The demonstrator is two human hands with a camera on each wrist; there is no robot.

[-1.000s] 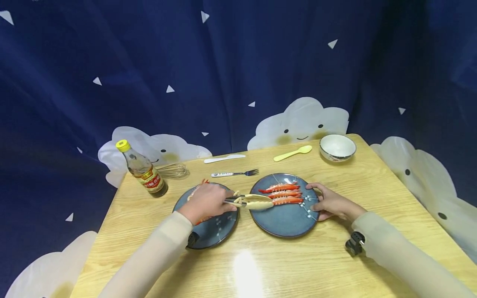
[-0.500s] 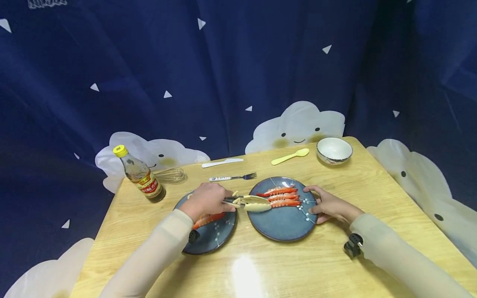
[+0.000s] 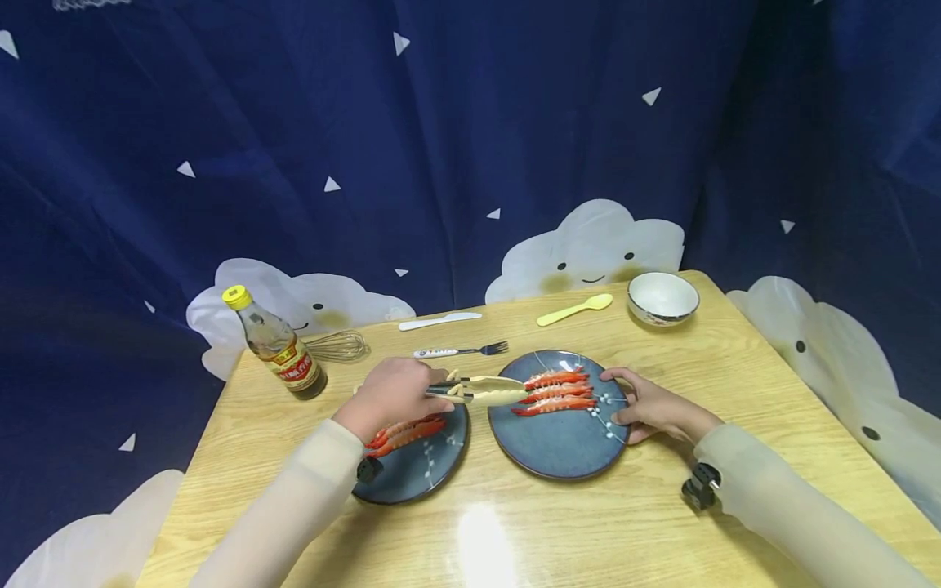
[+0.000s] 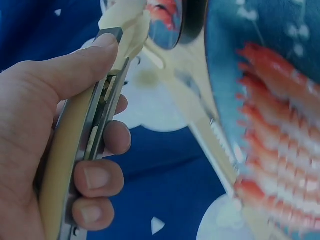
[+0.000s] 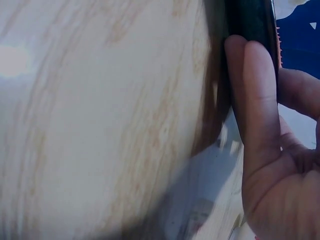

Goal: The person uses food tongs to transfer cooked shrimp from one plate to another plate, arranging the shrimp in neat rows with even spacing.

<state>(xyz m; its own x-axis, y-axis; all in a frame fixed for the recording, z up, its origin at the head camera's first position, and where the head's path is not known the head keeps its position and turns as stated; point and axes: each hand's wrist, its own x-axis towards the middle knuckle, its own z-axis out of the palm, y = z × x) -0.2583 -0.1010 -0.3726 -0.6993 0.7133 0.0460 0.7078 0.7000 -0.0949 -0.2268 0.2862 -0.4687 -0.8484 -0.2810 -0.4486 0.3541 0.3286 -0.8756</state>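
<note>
My left hand (image 3: pixel 393 396) grips a pair of tongs (image 3: pixel 491 393) with metal handles and cream tips. The tips reach over the right-hand blue plate (image 3: pixel 559 451), beside the tails of several red-orange shrimp (image 3: pixel 556 405) lying in a row. Whether the tips touch a shrimp, I cannot tell. In the left wrist view, my thumb and fingers wrap the handles (image 4: pixel 72 150). My right hand (image 3: pixel 654 407) pinches the right-hand plate's rim, thumb and fingers on either side. Below my left hand stands a second blue plate (image 3: pixel 412 487) with more shrimp (image 3: pixel 407 435), partly hidden.
A sauce bottle (image 3: pixel 290 355) with a yellow cap and a whisk (image 3: pixel 340 346) stand at the left. Behind the plates lie a fork (image 3: pixel 461 351), a white knife (image 3: pixel 439 321) and a yellow spoon (image 3: pixel 576 310). A white bowl (image 3: pixel 663 299) sits at the table's back right.
My left hand and the tongs have drawn back slightly to the left, away from the nearest shrimp on the right-hand plate. More of the left plate's shrimp now shows. My right hand stays on the rim.
</note>
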